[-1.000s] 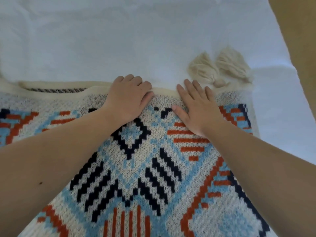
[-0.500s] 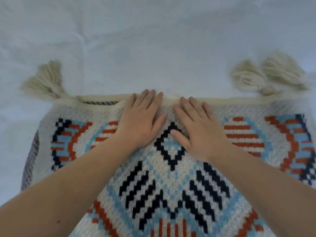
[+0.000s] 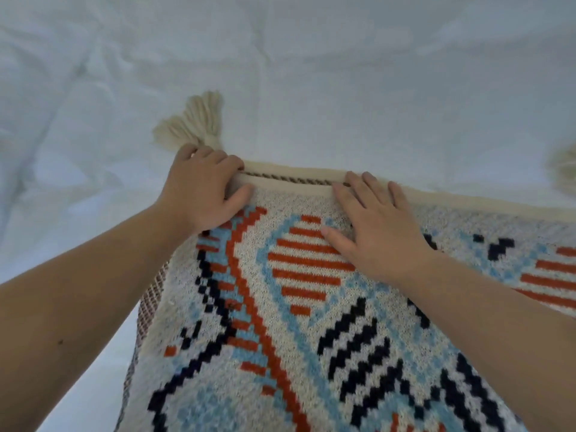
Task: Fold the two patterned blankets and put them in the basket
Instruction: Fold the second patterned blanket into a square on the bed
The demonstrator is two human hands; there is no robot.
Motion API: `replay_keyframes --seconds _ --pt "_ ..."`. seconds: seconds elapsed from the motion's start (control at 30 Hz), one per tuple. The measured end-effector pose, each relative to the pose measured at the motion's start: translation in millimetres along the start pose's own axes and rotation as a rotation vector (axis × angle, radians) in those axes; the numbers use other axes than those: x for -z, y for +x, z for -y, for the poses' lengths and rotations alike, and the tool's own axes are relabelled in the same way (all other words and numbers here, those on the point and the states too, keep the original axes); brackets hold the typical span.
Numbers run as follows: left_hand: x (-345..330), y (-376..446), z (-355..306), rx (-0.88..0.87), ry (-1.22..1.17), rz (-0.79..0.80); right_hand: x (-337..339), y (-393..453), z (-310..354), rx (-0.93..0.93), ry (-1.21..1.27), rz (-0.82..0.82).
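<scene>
Cataloguing from my remote seat, left to right. White sheet (image 3: 93, 120): one, rumpled, serving as the work surface under everything. Tassel (image 3: 190, 123): one in full at the blanket's far left corner, cream yarn, splayed on the sheet; part of a second shows at the right frame edge. Left hand (image 3: 202, 191): one, fingers together and curled over the cream hem at that corner, thumb on top, pinching the stacked edges, I judge to square the layers. Patterned blanket (image 3: 296, 322): one in view, knit in cream, blue, orange and navy, lying folded on the sheet with two hems aligned along the far edge; a dark twisted line shows between them. Right hand (image 3: 380, 232): one, fingers slightly spread and flat, pressing the top layer just inside the hem, apparently to smooth and hold it. Second blanket: none visible. Basket: none visible.
</scene>
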State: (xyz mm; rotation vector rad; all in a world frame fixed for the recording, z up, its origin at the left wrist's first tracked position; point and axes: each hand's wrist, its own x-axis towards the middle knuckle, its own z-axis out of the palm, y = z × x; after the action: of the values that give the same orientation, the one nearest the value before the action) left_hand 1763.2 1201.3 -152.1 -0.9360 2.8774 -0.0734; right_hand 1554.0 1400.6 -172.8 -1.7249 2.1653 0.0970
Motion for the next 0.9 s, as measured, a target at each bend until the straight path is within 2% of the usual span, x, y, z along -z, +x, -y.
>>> replay_keyframes --seconds 0.07,0.13,0.23,0.33,0.47,0.57,0.67,0.73,0.9 --pt "2.2 4.1 16.6 -0.032 -0.038 -0.012 2.0 6.3 9.8 0.003 -0.016 0.003" --pt "2.7 8.4 28.8 -0.141 -0.097 -0.004 2.2 12.4 16.0 -0.004 -0.044 0.012" --pt "3.6 18.0 31.4 -0.225 -0.134 0.059 0.2 18.4 19.3 -0.033 -0.072 0.040" --pt "10.9 32.0 37.5 -0.247 0.025 0.047 -3.4 21.2 23.0 -0.054 -0.077 0.036" --pt "19.5 43.9 55.4 -0.255 0.222 -0.071 -2.5 24.1 28.3 -0.093 -0.072 0.006" --pt "16.4 41.8 69.4 -0.290 0.244 -0.111 -2.1 24.0 27.5 -0.124 -0.056 0.001" --pt "15.7 40.8 75.2 -0.216 0.293 -0.085 -1.6 21.7 26.9 -0.161 -0.039 -0.002" --pt "13.9 45.6 75.0 -0.146 0.390 -0.061 1.1 19.7 27.7 -0.175 -0.044 -0.057" --pt "27.7 62.9 75.1 -0.112 0.594 0.018 18.9 23.2 16.3 -0.156 0.107 -0.361"
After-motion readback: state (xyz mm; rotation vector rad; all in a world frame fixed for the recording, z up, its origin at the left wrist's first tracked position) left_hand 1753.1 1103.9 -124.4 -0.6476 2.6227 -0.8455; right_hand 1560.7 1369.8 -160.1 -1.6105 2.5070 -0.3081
